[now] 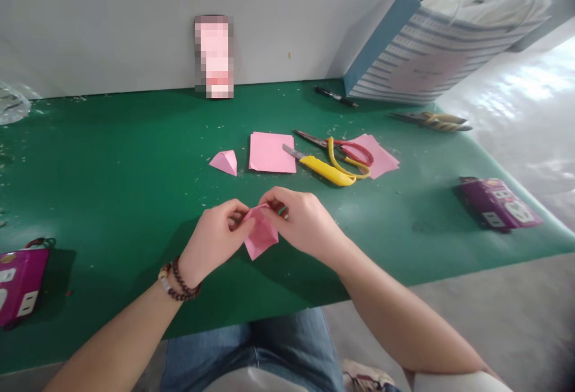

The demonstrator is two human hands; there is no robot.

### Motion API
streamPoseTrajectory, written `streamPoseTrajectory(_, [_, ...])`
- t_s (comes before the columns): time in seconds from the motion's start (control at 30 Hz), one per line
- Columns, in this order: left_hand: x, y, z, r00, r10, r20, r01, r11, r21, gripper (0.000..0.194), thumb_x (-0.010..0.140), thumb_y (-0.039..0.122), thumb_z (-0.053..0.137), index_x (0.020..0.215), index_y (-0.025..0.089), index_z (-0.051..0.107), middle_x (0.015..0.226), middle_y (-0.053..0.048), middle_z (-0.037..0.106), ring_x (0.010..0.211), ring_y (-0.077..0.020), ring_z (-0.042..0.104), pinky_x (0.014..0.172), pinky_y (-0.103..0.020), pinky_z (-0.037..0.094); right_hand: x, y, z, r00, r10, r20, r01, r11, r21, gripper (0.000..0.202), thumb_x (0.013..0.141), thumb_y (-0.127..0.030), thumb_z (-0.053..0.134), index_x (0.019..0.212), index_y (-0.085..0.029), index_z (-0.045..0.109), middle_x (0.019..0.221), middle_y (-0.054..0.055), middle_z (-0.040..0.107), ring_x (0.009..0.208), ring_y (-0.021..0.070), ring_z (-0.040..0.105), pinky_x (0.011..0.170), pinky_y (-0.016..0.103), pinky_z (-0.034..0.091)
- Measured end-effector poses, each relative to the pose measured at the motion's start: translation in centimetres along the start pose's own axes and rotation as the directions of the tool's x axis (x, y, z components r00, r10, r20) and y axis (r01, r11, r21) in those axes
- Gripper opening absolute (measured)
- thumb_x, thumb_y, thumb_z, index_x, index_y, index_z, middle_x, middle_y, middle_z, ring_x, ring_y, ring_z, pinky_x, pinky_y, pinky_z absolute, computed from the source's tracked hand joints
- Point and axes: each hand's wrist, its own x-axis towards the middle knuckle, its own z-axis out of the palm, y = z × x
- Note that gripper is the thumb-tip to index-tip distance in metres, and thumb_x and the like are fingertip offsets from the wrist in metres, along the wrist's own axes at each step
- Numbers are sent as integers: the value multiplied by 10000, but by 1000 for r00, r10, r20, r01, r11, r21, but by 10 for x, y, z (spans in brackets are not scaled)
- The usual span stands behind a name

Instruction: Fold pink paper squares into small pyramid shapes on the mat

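Observation:
A partly folded pink paper (262, 236) is held up between both hands near the table's front. My left hand (221, 231) pinches its upper left edge, and my right hand (302, 219) pinches the upper right edge. Beyond them lies a small folded pink piece (226, 162). To its right sits a stack of square pink paper (271, 152), with the blade tip of a yellow-handled cutter (327, 170) over its edge. Scissors (311, 139) with red and yellow handles rest beside it, partly over more pink sheets (380, 157).
On the green table (112, 200) are a black pen (336, 97), pliers (431, 121), a purple power box (501, 203) at right and another (22, 284) at left. A striped paper bag (417, 51) and a blurred phone-like object (214, 57) stand at the back.

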Motion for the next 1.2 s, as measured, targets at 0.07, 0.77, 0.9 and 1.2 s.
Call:
streamPoseTrajectory(0.07, [0,0,0,1000,28,-2,-28,999,16,145,858,322,558,817,198,622,782,7,693,704,-143,654,604,-225,485,0,0,0,1000,19,12,-19,1000,-2,91,864,-186,569,830,-221,646,758,-20,705,646,125,617,576,228,415])
streamPoseTrajectory(0.77, [2,1,-3,996,-60,62,70,984,-162,260,845,451,585,885,196,562,814,2,644,695,-143,625,580,-228,475,-2,3,2,976,23,-214,13,986,165,84,818,-171,558,741,-204,572,689,-27,654,589,106,595,559,210,444])
streamPoseTrajectory(0.9, [2,-1,-3,998,-55,23,58,990,-126,168,837,354,580,802,197,531,735,31,589,661,-121,585,569,-211,448,-6,1,2,993,18,-114,-10,998,69,91,804,-173,561,722,-209,542,673,-30,640,577,111,583,545,218,420])
streamPoseTrajectory(1.2, [-3,5,-6,997,-13,72,-6,966,259,67,783,206,547,719,216,559,544,71,552,484,-99,505,456,-215,319,-2,-10,-4,984,-57,167,81,986,-144,109,794,-107,592,763,-205,630,758,-18,650,647,108,555,582,219,356])
